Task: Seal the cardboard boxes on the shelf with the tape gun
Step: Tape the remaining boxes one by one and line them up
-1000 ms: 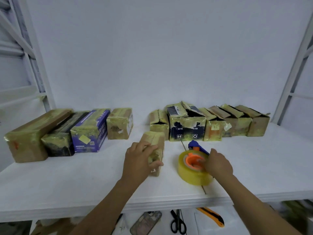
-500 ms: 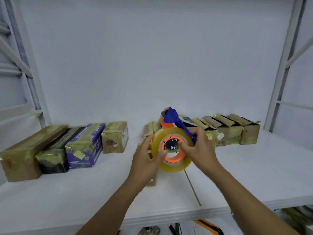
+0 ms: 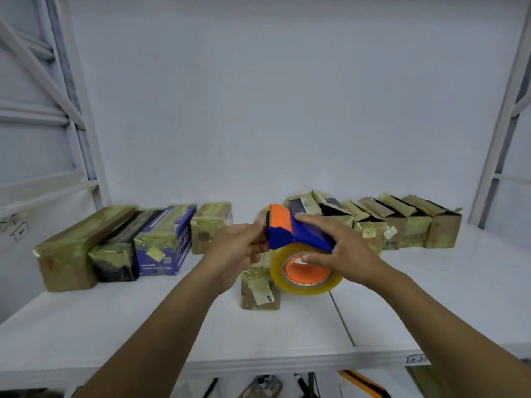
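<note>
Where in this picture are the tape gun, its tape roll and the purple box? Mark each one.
tape gun (image 3: 304,238), head view, on its blue body.
tape roll (image 3: 309,289), head view, on the lower outer band.
purple box (image 3: 161,262), head view, on its near end face.

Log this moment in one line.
right hand: grips blue and orange tape gun | left hand: pinches its front end | small taped cardboard box: on white shelf

Blue-and-orange plastic tape gun w/ yellowish roll, tilted, gripped btwn my left hand & right hand, over small taped cardboard box on white shelf.
</note>
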